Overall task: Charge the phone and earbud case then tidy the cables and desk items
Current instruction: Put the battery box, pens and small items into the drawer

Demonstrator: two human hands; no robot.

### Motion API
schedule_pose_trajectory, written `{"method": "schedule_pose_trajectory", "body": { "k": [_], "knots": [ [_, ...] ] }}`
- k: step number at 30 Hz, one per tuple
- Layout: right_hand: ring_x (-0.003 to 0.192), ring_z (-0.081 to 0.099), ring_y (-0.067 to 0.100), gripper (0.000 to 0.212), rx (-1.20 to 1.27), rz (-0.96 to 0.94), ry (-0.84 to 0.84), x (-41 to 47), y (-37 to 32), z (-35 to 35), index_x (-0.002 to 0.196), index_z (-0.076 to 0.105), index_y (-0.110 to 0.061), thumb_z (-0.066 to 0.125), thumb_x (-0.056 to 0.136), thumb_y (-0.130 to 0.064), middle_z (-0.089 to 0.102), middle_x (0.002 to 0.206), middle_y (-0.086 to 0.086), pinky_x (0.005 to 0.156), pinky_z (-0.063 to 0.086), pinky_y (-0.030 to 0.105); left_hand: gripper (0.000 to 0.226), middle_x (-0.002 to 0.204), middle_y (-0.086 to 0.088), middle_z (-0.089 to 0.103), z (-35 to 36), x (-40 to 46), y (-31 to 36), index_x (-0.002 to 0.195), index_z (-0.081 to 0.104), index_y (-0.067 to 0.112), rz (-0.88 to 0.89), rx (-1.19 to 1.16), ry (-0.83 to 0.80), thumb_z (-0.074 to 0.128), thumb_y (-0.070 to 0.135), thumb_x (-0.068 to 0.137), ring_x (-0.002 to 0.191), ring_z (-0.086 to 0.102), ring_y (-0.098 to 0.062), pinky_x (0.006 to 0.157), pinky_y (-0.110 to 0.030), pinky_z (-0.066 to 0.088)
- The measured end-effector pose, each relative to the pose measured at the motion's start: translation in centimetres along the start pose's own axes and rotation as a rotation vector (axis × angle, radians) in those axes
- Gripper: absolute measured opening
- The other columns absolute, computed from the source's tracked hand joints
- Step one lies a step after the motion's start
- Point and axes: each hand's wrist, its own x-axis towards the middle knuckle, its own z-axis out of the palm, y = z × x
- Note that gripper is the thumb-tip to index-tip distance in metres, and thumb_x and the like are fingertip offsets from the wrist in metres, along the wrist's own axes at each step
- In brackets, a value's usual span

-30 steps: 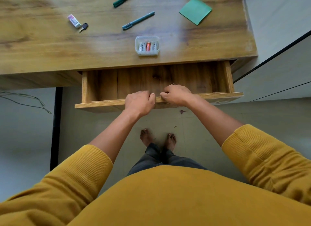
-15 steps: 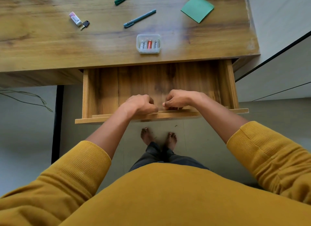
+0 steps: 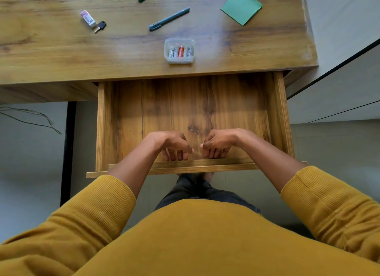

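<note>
Drawer point(image 3: 193, 115) is sitting pulled well out under the counter point(image 3: 61, 49), bare inside as far as I can see. I am hooking the curled fingers of my left hand point(image 3: 174, 144) and right hand point(image 3: 216, 143) over its front panel, side by side. I am judging an even, level pull best, so it isn't jamming. Battery tray point(image 3: 179, 50), pens point(image 3: 168, 19) and green note point(image 3: 241, 7) are waiting on the counter; phone and earbud case aren't in view.

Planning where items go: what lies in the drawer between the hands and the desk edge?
Only bare drawer floor lies between the left hand, right hand and desk edge, per the head view.
</note>
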Motion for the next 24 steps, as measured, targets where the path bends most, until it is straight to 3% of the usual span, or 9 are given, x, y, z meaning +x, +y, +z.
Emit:
{"method": "schedule_pose_trajectory", "body": {
  "k": [13, 24],
  "knots": [
    [0.079, 0.079, 0.012, 0.038, 0.004, 0.005, -0.06, 0.4, 0.7, 1.7, 0.088, 0.085, -0.024, 0.062, 0.102, -0.05, 0.082, 0.088, -0.001, 0.068, 0.062, 0.028, 0.036, 0.095, -0.005, 0.083, 0.9, 1.9, -1.5, 0.09, 0.087, 0.019, -0.077, -0.073, -0.127, 0.066, 0.048, 0.098, 0.084, 0.08, -0.023, 0.073, -0.036, 0.066],
    [0.09, 0.078, 0.015, 0.036, 0.023, 0.03, -0.167, -0.1, 1.1, 2.8, 0.098, 0.085, -0.019, 0.072, 0.095, -0.053, 0.082, 0.097, 0.002, 0.076, 0.064, 0.032, 0.034, 0.098, -0.012, 0.082, 2.5, 2.4, -1.1, 0.097, 0.086, 0.01, -0.14, -0.068, -0.217, 0.066, 0.038, 0.102, 0.087, 0.081, -0.029, 0.076, -0.041, 0.067]
  ]
}}
